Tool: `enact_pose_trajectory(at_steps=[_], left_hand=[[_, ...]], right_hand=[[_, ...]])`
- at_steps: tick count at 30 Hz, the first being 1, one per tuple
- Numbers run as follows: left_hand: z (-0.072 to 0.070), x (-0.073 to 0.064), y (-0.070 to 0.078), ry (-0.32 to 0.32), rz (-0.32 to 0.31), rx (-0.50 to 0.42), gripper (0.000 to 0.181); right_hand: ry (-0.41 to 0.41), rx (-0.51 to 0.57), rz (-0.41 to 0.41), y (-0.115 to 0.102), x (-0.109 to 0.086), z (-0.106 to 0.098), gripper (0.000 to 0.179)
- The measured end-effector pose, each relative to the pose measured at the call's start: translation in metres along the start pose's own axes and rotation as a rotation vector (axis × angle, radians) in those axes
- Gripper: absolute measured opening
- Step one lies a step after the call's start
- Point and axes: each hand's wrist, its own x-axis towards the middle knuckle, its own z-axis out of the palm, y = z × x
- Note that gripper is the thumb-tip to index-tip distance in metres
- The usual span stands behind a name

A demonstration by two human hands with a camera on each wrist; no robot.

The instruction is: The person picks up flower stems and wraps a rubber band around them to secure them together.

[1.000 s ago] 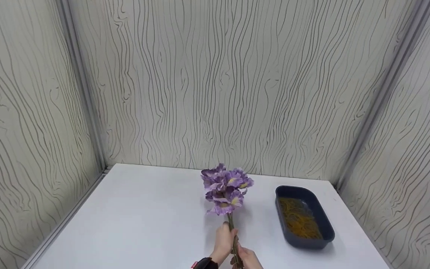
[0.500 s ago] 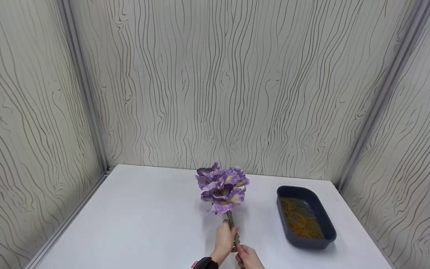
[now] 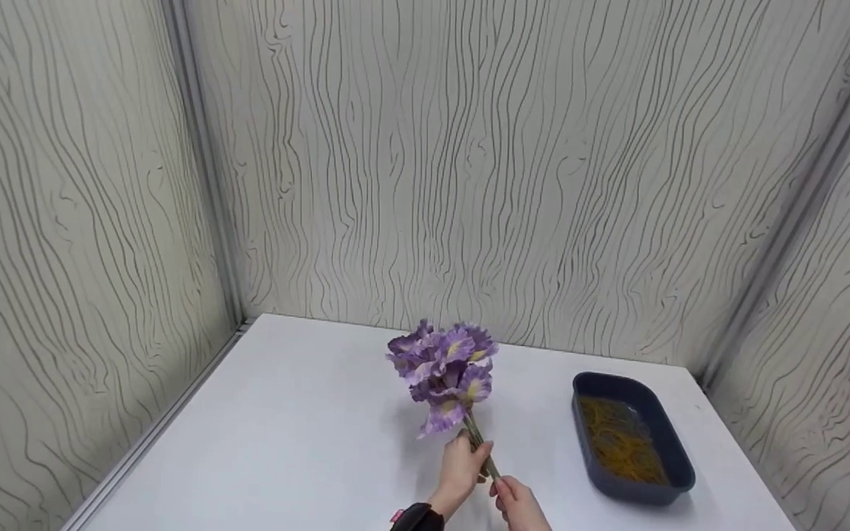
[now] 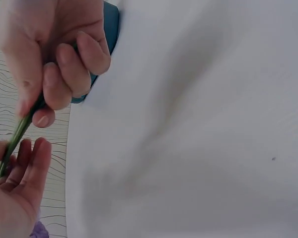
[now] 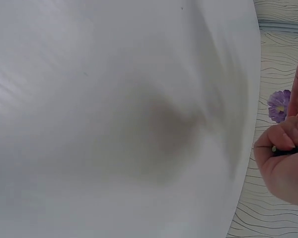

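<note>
We held ruffled purple flowers (image 3: 443, 372), yellow-streaked, above the white tabletop (image 3: 299, 420); our left hand (image 3: 460, 466) and right hand (image 3: 521, 506) had fingers (image 4: 73, 72) grasping the green stems (image 4: 21, 127), which slanted more than before.

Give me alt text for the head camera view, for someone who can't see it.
A person's left hand and right hand grip the stems of purple flowers above a white table, the left hand closer to the flowers. To the right, a dark container holds yellow-brown strands; a pale wall patterned like wood grain rises behind.
</note>
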Motion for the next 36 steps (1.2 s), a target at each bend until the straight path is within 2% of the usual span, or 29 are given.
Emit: enact_pose_trajectory(at_steps=[6,9,16,20,25,30,33,36], left_hand=[[0.000,-0.003,0.001,-0.081,-0.077,-0.019,0.019],[-0.004,0.000,0.003,-0.100,-0.106,-0.044,0.020],[-0.016,0.011,0.013,-0.095,-0.155,-0.161,0.025],[-0.022,0.012,0.016,-0.121,-0.179,-0.235,0.027],[-0.026,0.010,0.013,-0.185,-0.226,-0.376,0.031],[-0.030,0.006,0.011,-0.235,-0.291,-0.505,0.031],[-0.031,0.004,0.011,-0.245,-0.331,-0.511,0.028],[-0.031,0.001,0.009,-0.243,-0.341,-0.459,0.028]], right_hand=[[0.017,-0.174,0.001,-0.005,-0.007,-0.015,0.022],[0.029,-0.237,-0.007,-0.012,-0.006,-0.017,0.021],[0.077,-0.377,-0.150,-0.033,0.000,-0.015,0.018],[0.079,-0.440,-0.204,-0.037,-0.001,-0.016,0.017],[0.054,-0.477,-0.251,-0.037,-0.006,-0.019,0.018],[0.009,-0.462,-0.279,-0.036,-0.010,-0.021,0.017],[-0.033,-0.437,-0.283,-0.037,-0.010,-0.023,0.018],[-0.074,-0.418,-0.277,-0.039,-0.011,-0.026,0.018]])
